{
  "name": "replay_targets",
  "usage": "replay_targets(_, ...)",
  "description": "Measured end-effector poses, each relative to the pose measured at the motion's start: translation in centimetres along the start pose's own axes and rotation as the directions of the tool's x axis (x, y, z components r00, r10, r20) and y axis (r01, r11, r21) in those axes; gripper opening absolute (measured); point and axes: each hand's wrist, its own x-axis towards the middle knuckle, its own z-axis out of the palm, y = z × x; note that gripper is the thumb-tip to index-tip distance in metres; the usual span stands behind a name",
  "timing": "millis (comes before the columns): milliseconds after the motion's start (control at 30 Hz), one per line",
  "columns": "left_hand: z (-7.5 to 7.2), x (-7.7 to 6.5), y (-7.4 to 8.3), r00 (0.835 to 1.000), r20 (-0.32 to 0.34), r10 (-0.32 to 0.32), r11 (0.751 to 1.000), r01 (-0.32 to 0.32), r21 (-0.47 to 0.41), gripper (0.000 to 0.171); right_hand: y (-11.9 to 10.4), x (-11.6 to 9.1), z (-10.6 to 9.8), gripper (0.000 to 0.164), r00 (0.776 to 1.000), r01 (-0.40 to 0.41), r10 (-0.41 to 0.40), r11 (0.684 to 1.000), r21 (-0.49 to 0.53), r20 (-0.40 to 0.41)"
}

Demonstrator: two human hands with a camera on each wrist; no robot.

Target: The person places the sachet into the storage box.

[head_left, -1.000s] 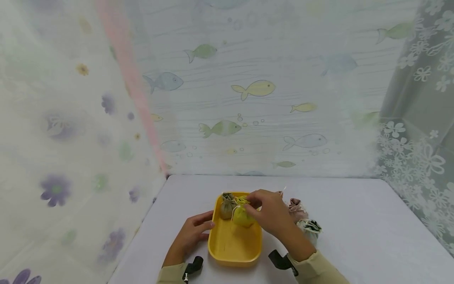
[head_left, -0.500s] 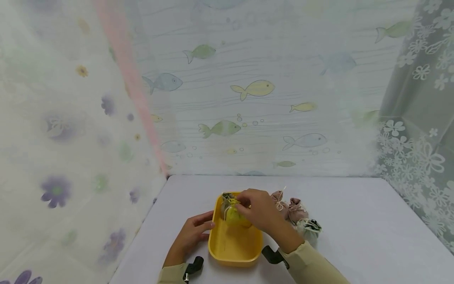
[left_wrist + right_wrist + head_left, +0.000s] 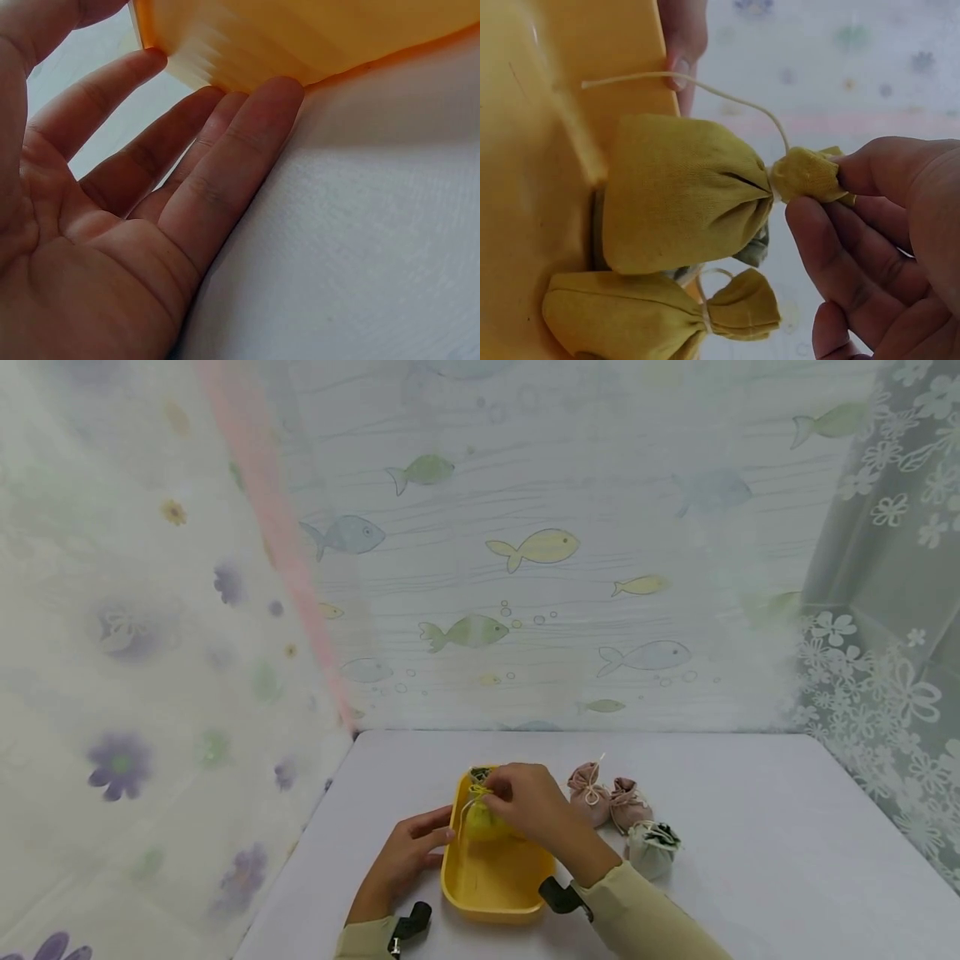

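Note:
My right hand (image 3: 534, 806) pinches the gathered neck of a small yellow drawstring pouch (image 3: 682, 191) between thumb and fingers, over the left back part of a yellow tray (image 3: 498, 885). A loose cord trails from the pouch's neck. Another yellow pouch (image 3: 622, 315) lies beside it in the right wrist view, hidden by my hand in the head view. Behind the held pouch a dark green pouch (image 3: 756, 247) shows only in part. My left hand (image 3: 405, 856) has fingers extended, their tips against the tray's outer left wall, with the thumb at the rim.
Right of the tray, two dusty pink pouches (image 3: 589, 797) stand close together on the white table (image 3: 750, 827). A pale pouch with dark green lining (image 3: 652, 850) sits just in front of them. Patterned curtains (image 3: 555, 635) rise behind the table and at its sides.
My right hand has moved left over the tray, taking the yellow pouch toward the left wall and in front of the green pouch. My left hand has stayed put.

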Motion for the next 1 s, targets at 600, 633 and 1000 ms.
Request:
replay_targets(600,0.0,0.0,-0.1,1.000,0.006,0.016,1.000,-0.016,-0.004,0.064,0.0,0.3,1.1,0.009,0.997,-0.043,0.045,0.999,-0.021,0.065)
replay_targets(633,0.0,0.1,-0.1,1.000,0.007,0.015,1.000,-0.015,-0.008,0.064,0.0,0.4,1.2,0.009,0.997,-0.044,0.045,0.999,-0.026,0.066)
replay_targets(1000,0.0,-0.2,0.0,1.000,0.026,0.017,0.999,-0.016,-0.035,0.065,0.0,0.2,1.8,0.014,0.991,-0.077,0.090,0.989,-0.123,0.098)
